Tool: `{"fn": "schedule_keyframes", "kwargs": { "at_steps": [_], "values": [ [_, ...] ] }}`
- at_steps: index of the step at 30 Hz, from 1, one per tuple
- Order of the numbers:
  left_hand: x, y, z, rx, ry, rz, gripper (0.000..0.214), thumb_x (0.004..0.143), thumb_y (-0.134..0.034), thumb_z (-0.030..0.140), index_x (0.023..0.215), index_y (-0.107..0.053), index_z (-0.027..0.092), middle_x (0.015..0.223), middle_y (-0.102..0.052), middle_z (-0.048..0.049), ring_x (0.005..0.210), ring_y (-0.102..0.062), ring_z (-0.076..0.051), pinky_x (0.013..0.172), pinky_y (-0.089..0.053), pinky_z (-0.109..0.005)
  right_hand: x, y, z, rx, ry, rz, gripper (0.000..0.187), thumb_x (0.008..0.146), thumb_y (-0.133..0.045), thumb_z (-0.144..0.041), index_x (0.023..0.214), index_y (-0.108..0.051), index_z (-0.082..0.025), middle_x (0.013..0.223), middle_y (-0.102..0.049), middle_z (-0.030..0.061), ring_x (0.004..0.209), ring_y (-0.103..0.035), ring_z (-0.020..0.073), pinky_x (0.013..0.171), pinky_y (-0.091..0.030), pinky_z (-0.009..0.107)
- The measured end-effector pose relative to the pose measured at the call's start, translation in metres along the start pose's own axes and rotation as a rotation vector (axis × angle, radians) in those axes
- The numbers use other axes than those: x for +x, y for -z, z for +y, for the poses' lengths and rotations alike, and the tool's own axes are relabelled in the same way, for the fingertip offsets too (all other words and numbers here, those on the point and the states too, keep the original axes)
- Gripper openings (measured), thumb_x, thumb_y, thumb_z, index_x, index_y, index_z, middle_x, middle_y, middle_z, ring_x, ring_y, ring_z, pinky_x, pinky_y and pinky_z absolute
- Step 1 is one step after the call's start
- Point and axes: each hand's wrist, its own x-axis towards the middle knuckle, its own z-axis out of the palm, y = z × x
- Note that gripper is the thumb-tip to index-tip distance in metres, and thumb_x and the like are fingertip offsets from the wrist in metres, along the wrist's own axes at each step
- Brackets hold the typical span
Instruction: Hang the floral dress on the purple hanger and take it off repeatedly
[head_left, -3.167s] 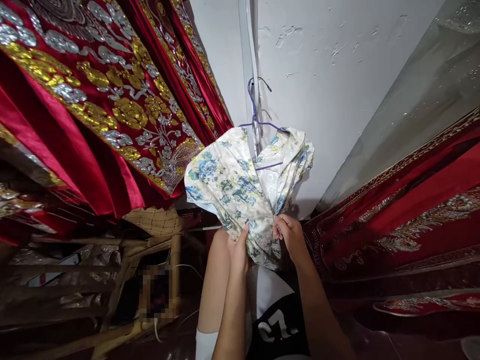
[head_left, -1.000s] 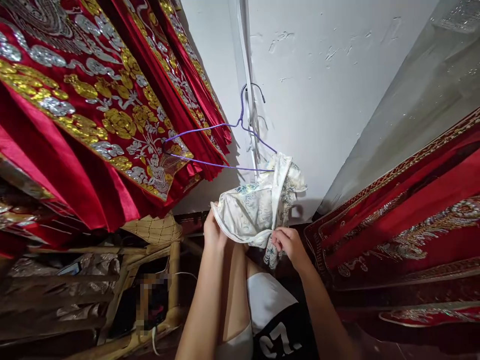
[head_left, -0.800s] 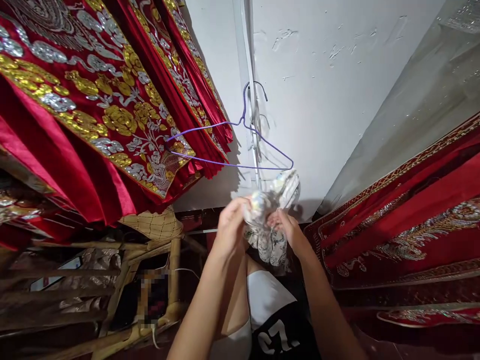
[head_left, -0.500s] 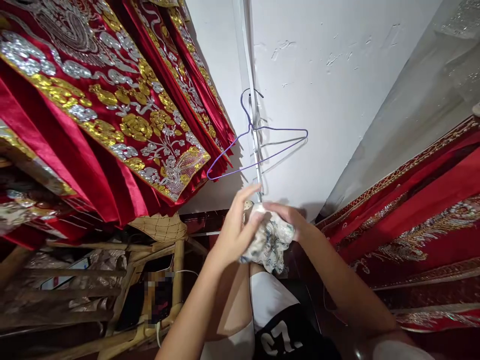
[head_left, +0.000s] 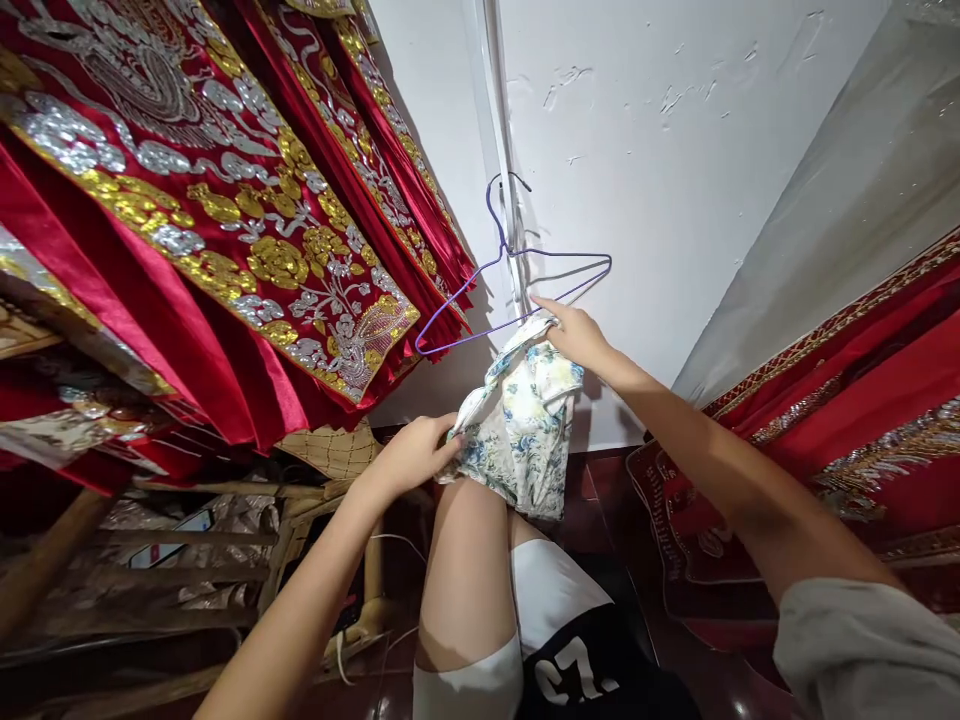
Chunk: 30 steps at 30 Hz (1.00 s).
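Observation:
Between my hands stretches a white garment (head_left: 517, 420) with a blue and yellow floral print, its kind unclear. My left hand (head_left: 420, 450) pinches its lower left edge, above my knee. Higher up, my right hand (head_left: 581, 335) grips the upper edge, with the index finger reaching toward the wall. The fabric's top edge runs slanted and bunched from one hand to the other, while the rest hangs down. Just above it a purple wire hanger (head_left: 457, 295) hangs bare against the wall, its lower bar close to my right fingertips.
Red garments (head_left: 285, 230) with gold and silver sequins hang at the left. More red beaded cloth (head_left: 885, 400) hangs at the right. A bamboo rack (head_left: 300, 500) with a phone (head_left: 171, 540) stands low left. A pale vertical strip (head_left: 495, 110) runs down the white wall (head_left: 637, 130).
My hands have moved apart, the left down and leftward, the right upward. The floral garment, bunched before, is now spread and hanging between them.

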Motion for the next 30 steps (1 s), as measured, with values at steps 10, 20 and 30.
{"fn": "schedule_keyframes", "kwargs": {
  "at_steps": [10,20,30],
  "values": [
    [0.008,0.027,-0.029,-0.127,0.158,-0.356,0.015,0.075,-0.071,0.027,0.063,-0.066,0.02,0.057,-0.059,-0.0002,0.049,-0.049,-0.013,0.05,-0.033,-0.021,-0.021,0.022,0.024,-0.097,0.049,-0.029,0.044,0.069,-0.057,-0.011,0.105,-0.08,-0.021,0.092,-0.078,0.0046,0.073,-0.062,0.0215,0.066,-0.04,0.029],
    [-0.012,-0.018,0.005,-0.312,0.043,-0.844,0.007,0.073,-0.064,0.02,0.07,-0.068,0.016,0.066,-0.059,0.0017,0.064,-0.051,-0.015,0.061,-0.04,-0.023,-0.039,0.059,0.027,-0.061,0.053,-0.019,0.039,0.068,-0.059,-0.012,0.099,-0.08,-0.02,0.081,-0.075,0.0048,0.068,-0.059,0.0196,0.064,-0.038,0.029],
    [-0.007,0.022,0.003,-0.542,-0.056,-0.252,0.026,0.076,-0.078,0.038,0.061,-0.072,0.017,0.099,-0.068,-0.0106,0.088,-0.062,-0.023,0.078,-0.05,-0.028,-0.031,0.058,0.034,0.088,0.018,0.023,0.031,0.064,-0.054,-0.011,0.085,-0.076,-0.017,0.081,-0.076,0.0051,0.069,-0.06,0.0191,0.064,-0.039,0.029]
  ]
}}
